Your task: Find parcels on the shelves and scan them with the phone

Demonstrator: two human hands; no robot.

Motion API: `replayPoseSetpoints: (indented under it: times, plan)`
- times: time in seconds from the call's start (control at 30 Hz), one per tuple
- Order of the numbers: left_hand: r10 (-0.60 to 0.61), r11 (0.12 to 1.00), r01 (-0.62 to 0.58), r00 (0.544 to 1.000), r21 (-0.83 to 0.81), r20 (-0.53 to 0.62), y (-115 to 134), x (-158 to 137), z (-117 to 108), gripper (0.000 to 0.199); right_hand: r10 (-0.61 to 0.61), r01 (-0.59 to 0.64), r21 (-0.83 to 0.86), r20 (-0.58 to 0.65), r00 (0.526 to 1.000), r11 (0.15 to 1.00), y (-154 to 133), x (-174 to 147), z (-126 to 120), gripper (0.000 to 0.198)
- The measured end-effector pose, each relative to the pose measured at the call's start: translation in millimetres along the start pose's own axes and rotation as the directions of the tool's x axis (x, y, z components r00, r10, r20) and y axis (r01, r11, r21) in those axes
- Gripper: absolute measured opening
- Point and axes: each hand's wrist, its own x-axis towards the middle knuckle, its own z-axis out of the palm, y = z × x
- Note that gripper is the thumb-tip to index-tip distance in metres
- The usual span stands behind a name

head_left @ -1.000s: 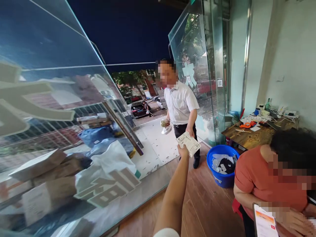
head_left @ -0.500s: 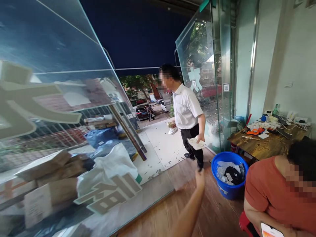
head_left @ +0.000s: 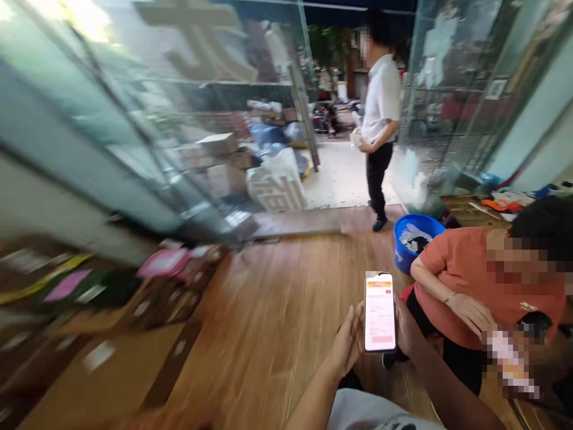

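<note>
A smartphone [head_left: 380,316] with a lit white screen and an orange band at its top is upright in front of me, above the wooden floor. My left hand [head_left: 349,340] grips its left edge, with the fingers partly behind it. At the opposite edge, my right hand [head_left: 404,325] closes around the phone, its fingertips mostly hidden. To the right sits a person in an orange shirt [head_left: 470,280], looking down, with a hand near a blurred-out bright object.
Parcels [head_left: 111,358] are piled on the left. A blue tub [head_left: 405,257] holding bags stands by the cluttered wooden table [head_left: 465,206]. A person in a white shirt [head_left: 382,101] stands at the open doorway, between glass panels; boxes and sacks lie outside.
The view has swung left and down. Earlier one arm of mine stretched toward the doorway; now both hands hold the phone close. The standing person has brought their hands together.
</note>
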Motion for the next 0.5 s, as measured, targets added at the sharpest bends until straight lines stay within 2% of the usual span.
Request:
replayPoseSetpoints:
  times: [0.07,0.13,0.23,0.37,0.5]
  plan:
    - [0.045,0.996,-0.056,0.986,-0.063,-0.164,-20,-47,0,0.066,0.053,-0.048,-0.054,0.092,0.994,0.997,18,-17,14,0.065]
    - [0.111,0.981,-0.151,0.951,-0.122,-0.288,-39,-93,0,0.065,0.093,-0.074,-0.113,0.177,0.980,0.991,38,-42,31,0.061]
    - [0.206,0.941,-0.282,0.916,-0.189,-0.344,-61,-165,-2,0.069,0.155,-0.091,-0.222,0.295,0.943,0.971,67,-90,55,0.054]
    - [0.296,0.894,-0.396,0.873,-0.209,-0.387,-97,-263,-7,0.074,0.239,-0.077,-0.354,0.441,0.865,0.932,110,-154,90,0.049]
    - [0.401,0.842,-0.528,0.748,-0.108,-0.529,-144,-359,-18,0.077,0.324,-0.072,-0.443,0.527,0.786,0.894,177,-219,129,0.052]
